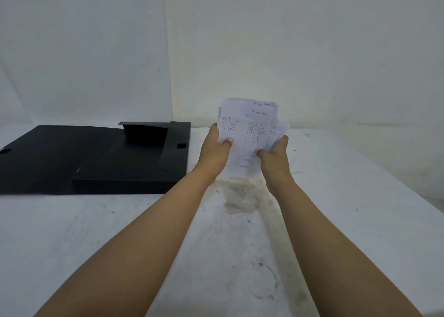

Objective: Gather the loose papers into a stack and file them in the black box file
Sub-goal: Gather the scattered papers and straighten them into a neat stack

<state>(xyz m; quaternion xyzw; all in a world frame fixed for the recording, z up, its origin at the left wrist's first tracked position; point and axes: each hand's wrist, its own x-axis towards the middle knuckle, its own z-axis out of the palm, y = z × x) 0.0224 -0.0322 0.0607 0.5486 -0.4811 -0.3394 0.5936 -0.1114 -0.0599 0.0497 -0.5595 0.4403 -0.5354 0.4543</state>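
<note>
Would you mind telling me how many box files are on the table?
1. The black box file lies open on the table, left of the papers held upright in both hands. None seems hidden.

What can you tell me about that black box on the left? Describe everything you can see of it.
The black box file lies flat and open on the white-covered table, left of both hands, which do not touch it. It looks like matte black board or plastic. Its lid is spread out to the left, a folded flap stands at the far edge, and a small tab shows on the right wall. No papers are visible inside.
</note>
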